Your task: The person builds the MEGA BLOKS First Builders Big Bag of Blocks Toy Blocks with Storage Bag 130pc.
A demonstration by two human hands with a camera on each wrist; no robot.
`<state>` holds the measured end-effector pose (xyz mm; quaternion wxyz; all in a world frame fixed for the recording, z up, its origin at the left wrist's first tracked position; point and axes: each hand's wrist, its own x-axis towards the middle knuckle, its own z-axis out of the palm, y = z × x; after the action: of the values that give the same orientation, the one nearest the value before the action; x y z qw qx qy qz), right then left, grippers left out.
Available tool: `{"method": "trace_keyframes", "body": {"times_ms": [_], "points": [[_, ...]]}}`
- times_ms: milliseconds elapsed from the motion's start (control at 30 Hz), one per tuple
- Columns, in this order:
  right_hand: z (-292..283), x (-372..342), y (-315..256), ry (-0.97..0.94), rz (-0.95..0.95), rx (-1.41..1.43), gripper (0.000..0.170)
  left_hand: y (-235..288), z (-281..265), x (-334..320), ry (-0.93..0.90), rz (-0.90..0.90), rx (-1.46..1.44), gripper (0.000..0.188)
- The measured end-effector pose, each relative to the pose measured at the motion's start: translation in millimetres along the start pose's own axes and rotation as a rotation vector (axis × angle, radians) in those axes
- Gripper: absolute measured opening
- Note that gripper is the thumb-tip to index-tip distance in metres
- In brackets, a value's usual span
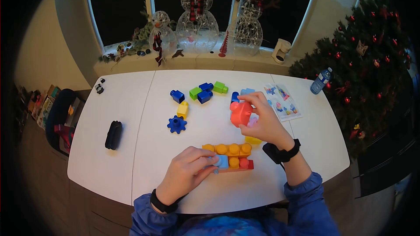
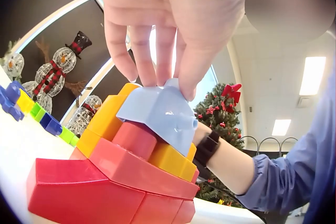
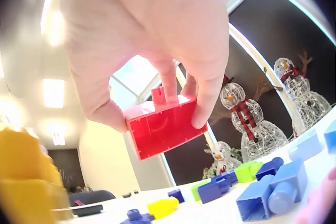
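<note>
My left hand pinches a light blue block by its top, with the fingertips together. That block sits over a built piece of orange blocks and red blocks; in the left wrist view it looks tilted. Whether it is pressed fully down I cannot tell. Raised above the table, my right hand holds a red block between thumb and fingers, its hollow underside showing in the right wrist view.
Loose blue, green and yellow blocks lie beyond my hands, with a blue gear-shaped piece. A picture sheet and a bottle are at the right. A black case lies left. Light blue blocks sit near my right hand.
</note>
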<state>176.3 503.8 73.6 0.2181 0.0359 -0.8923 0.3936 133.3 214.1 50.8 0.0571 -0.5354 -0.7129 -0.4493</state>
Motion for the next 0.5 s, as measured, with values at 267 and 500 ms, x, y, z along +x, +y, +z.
{"method": "trace_keyframes", "body": {"times_ms": [267,500], "points": [[16.5,-90.2,-49.1,0.237,0.024,0.121,0.068,4.1,3.0,0.1,0.068,-0.073,-0.026,0.036],[48.0,-114.3,-61.4,0.300,-0.052,-0.140,0.071,4.1,0.8,-3.3,0.034,-0.057,-0.026,0.037]]}}
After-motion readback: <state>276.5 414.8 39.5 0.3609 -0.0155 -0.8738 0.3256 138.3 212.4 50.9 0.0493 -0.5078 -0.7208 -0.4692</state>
